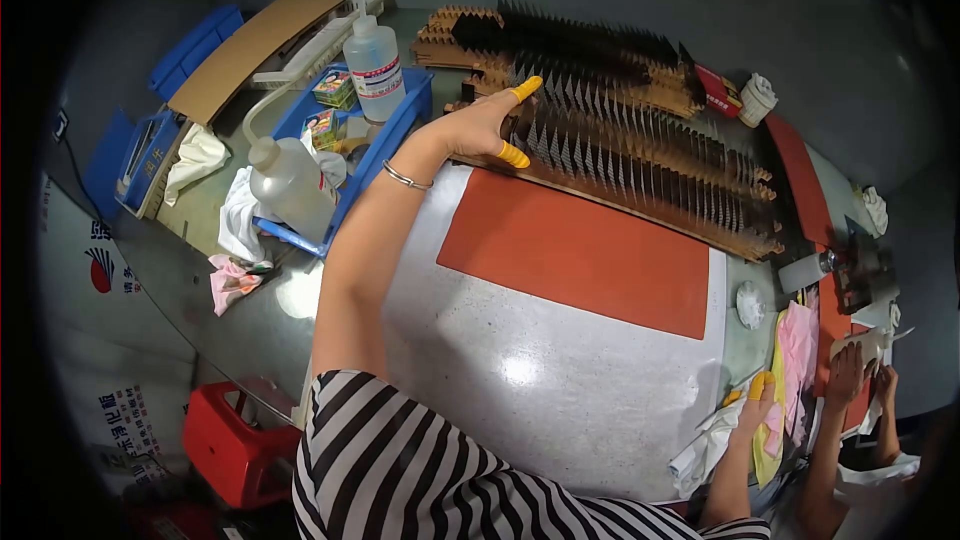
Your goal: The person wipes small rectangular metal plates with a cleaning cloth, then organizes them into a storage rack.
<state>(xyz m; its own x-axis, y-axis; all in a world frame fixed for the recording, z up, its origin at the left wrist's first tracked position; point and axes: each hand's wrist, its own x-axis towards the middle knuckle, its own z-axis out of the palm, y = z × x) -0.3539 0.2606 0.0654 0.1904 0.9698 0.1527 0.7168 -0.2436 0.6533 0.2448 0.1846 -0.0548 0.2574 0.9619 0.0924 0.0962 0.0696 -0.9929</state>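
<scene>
My left hand point(480, 127) reaches to the left end of a long rack point(640, 202) with rows of thin dark plates standing on edge. Its thumb and forefinger, in yellow finger cots, are spread apart around the rack's end plates, and no plate shows in its grasp. At the lower right, my right hand point(748, 422) has a yellow cot on its raised thumb. Its fingers are closed on a crumpled white cloth point(705, 450), partly hidden by the hand. An orange-red mat point(580, 250) lies on the pale work surface point(500, 370) in front of the rack.
A blue basket point(385, 155) with two squeeze bottles point(375, 70) and small boxes stands at left. More plates on a second rack point(440, 40) stand behind. Pink cloth point(797, 340) lies at right, beside a co-worker's hands point(848, 375). A red stool point(225, 445) is at lower left.
</scene>
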